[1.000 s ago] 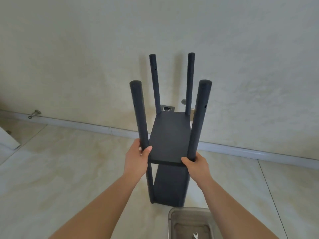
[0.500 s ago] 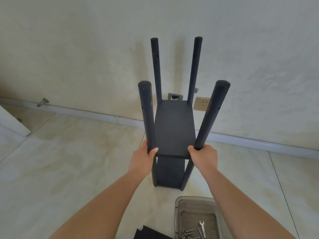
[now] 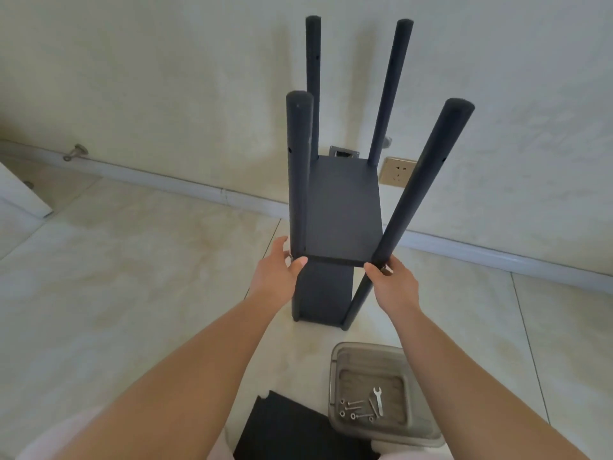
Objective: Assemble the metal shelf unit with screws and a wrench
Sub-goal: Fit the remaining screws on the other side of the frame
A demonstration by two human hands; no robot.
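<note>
Assembly looks partly done: shelf unit [image 3: 341, 207] stands on the floor with two panels fitted between four posts, left hand [image 3: 277, 272] and right hand [image 3: 393, 283] each gripping a near post. Judging by the spare panel [image 3: 292, 429] and the tray [image 3: 368, 355] holding screws [image 3: 353, 410] and wrench [image 3: 378, 400], another shelf remains to fit.

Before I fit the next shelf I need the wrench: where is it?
In the head view the wrench lies in the clear plastic tray at lower right, beside the loose screws, near the shelf unit.
</note>
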